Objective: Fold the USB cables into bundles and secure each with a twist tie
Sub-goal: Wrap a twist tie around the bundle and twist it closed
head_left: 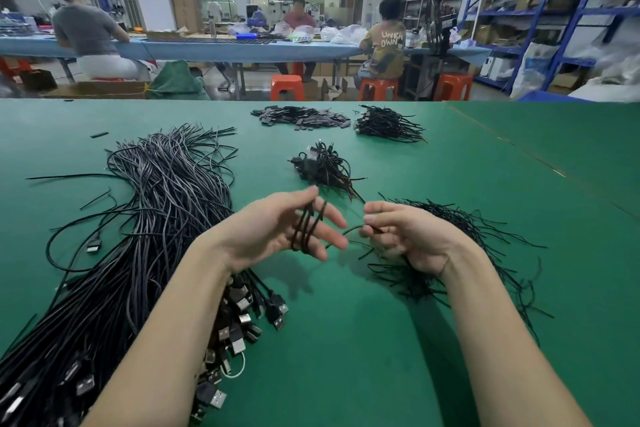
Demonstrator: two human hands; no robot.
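Note:
My left hand (277,230) hovers above the green table (363,340) with its fingers spread, and a black USB cable (306,227) is wound in several loops around them. My right hand (401,236) pinches the free end of that cable between thumb and fingers, a short way to the right. A large heap of loose black USB cables (145,218) lies at the left, its metal plugs (249,315) under my left forearm. A pile of thin black twist ties (467,229) lies beneath my right hand. Tied bundles (323,166) sit just beyond my hands.
Farther back lie another pile of bundled cables (388,123) and a heap of small dark flat parts (301,116). Beyond the table's far edge stand orange stools (287,87), a blue workbench (221,48) with seated people, and blue shelving (554,10).

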